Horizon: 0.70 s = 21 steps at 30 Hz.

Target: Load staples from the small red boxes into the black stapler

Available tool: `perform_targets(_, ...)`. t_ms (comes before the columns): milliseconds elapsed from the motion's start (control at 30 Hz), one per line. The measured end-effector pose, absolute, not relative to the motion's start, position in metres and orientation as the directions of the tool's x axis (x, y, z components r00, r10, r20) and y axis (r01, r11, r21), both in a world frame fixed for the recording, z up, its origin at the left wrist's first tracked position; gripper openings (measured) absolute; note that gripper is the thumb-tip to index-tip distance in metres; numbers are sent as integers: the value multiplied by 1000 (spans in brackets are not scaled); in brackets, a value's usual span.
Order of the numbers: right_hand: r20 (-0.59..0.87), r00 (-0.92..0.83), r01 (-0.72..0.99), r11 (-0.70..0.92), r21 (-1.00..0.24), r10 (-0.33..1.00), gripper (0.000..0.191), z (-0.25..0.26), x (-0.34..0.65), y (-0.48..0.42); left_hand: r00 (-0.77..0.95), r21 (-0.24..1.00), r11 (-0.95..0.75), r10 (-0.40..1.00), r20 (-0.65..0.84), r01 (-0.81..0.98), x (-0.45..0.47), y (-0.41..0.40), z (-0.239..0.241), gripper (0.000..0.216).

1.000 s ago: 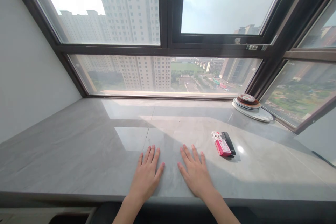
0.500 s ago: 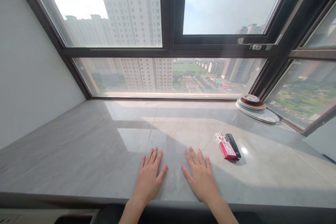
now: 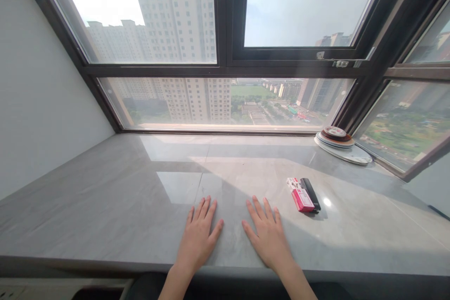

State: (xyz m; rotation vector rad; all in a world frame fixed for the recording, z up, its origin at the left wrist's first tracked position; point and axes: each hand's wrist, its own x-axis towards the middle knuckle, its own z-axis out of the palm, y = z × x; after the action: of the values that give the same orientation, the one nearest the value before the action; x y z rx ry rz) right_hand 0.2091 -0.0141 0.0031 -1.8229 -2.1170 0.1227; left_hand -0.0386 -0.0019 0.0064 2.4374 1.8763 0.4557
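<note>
Both of my hands lie palm down on the grey marbled windowsill, close to its front edge. My left hand is flat with its fingers a little apart, and it holds nothing. Flat beside it to the right rests my right hand, fingers spread, also without anything in it. Beyond the right hand's fingers, to the right, lies a small pink and white box. A black stapler-like object lies against the box's right side; its exact kind is hard to make out.
In the far right corner sits a stack of round plates or mats on a larger pale disc. Dark window frames border the back and right. A white wall closes the left side. A thin dark object lies at the right edge.
Both hands stay flat in the same place. The whole view has shifted very slightly; the box, the black object and the stack have not moved on the sill.
</note>
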Motion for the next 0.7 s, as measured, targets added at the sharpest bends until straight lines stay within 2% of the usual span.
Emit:
perform_targets(167, 120, -105, 966, 130, -224, 987, 66, 12, 207, -16, 232, 209, -275, 950, 208, 939, -39, -3, 9, 60)
perform_targets(533, 118, -106, 971, 128, -200, 987, 66, 10, 207, -16, 233, 234, -279, 951, 205, 931, -43, -3, 9, 59)
perform_targets(633, 127, -107, 972, 131, -196, 986, 66, 10, 207, -15, 219, 276, -283, 946, 240, 919, -38, -4, 10, 58)
perform_targets(700, 128, -112, 972, 136, -190, 985, 66, 10, 206, -14, 298, 336, -383, 913, 278, 860, -26, -7, 11, 58)
